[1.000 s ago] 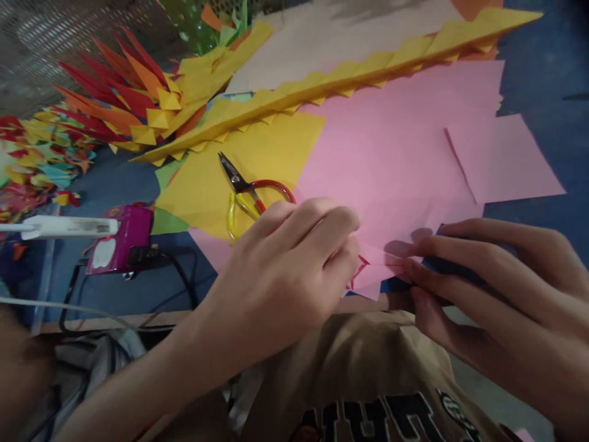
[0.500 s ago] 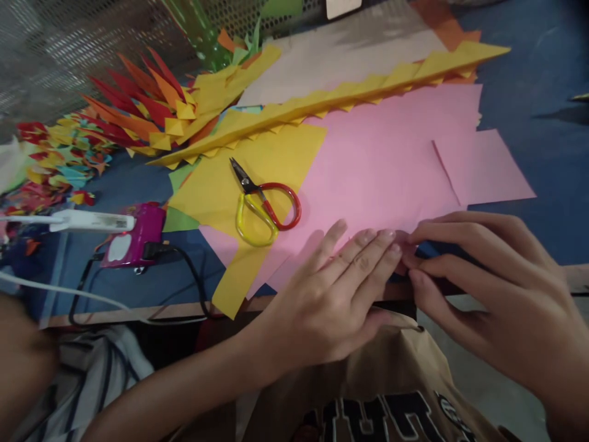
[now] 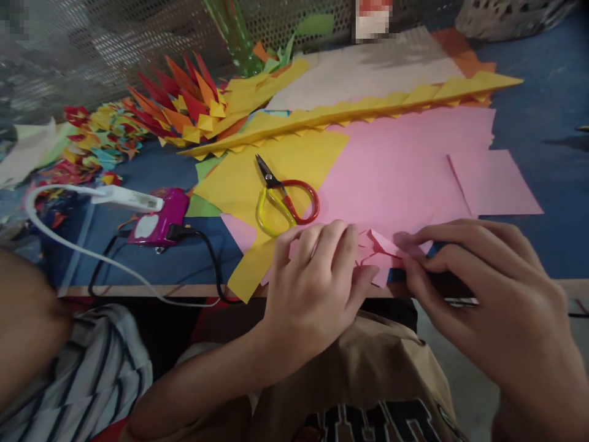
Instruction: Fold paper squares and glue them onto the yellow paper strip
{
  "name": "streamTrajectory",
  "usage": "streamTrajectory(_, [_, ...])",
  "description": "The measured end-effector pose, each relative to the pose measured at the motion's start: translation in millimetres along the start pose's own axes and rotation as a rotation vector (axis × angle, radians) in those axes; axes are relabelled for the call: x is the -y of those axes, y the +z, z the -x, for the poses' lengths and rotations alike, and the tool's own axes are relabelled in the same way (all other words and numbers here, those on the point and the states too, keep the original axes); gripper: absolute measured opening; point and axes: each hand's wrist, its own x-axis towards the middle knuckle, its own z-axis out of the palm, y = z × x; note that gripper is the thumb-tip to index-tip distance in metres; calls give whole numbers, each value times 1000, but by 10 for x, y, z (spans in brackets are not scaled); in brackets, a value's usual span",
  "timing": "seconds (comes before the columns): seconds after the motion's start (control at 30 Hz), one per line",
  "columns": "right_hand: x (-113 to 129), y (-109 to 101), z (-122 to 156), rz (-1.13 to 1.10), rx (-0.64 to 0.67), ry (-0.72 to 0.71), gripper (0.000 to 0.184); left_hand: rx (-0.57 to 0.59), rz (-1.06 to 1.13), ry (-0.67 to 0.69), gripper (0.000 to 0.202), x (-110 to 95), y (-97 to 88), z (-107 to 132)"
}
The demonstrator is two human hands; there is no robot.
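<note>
A small folded piece of pink paper, with thin cuts or creases at its left, lies between my hands near the table's front edge. My right hand pinches its right end between thumb and fingertips. Over its left part rests my left hand, fingers bent and close together, thumb stretched towards the right; its fingertips are mostly hidden. Just beyond my left hand lie scissors with one red and one yellow handle loop, on a yellow sheet. A large pink sheet spreads beneath the work.
A long folded yellow strip with a zigzag edge crosses the back. Red and orange paper spikes and many paper scraps lie left. A magenta adapter with cables sits front left. Another person's striped clothing shows bottom left.
My left hand has drawn back leftwards and its outstretched fingers have bent, uncovering the folded pink piece. My right hand keeps its pinch. The view has shifted, so the table items appear further right.
</note>
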Motion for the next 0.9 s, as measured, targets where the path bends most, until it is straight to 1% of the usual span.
streamTrajectory(0.1, [60,-12,-19,-37,-13,-15,21,14,37,-15,38,2,-20,-47])
streamTrajectory(0.23, [93,-53,-11,-98,-17,-38,22,117,164,-46,30,30,-70,-127])
streamTrajectory(0.33, [70,-81,0,-118,-9,-48,19,156,268,-74,26,58,-102,-183])
streamTrajectory(0.4, [43,-101,-7,-143,-6,-70,16,155,359,-76,23,81,-138,-233])
streamTrajectory(0.5, [15,-152,-45,-172,5,-91,13,183,550,-71,21,131,-234,-356])
streamTrajectory(0.57, [7,-199,-82,-186,-15,-55,13,235,653,-51,19,173,-305,-466])
streamTrajectory(0.63, [-3,-235,-119,-184,-61,20,8,312,695,1,22,216,-343,-578])
streamTrajectory(0.67, [-14,-242,-136,-175,-75,61,3,351,710,21,26,234,-341,-626])
streamTrajectory(0.7, [-30,-240,-151,-167,-74,93,8,390,729,33,30,248,-325,-667])
streamTrajectory(0.77, [-76,-207,-177,-174,-21,112,23,442,781,22,38,264,-260,-723])
streamTrajectory(0.83, [-124,-154,-200,-218,35,89,28,456,826,0,38,264,-179,-749])
streamTrajectory(0.9, [-154,-110,-223,-257,78,74,24,437,847,-3,36,252,-117,-753])
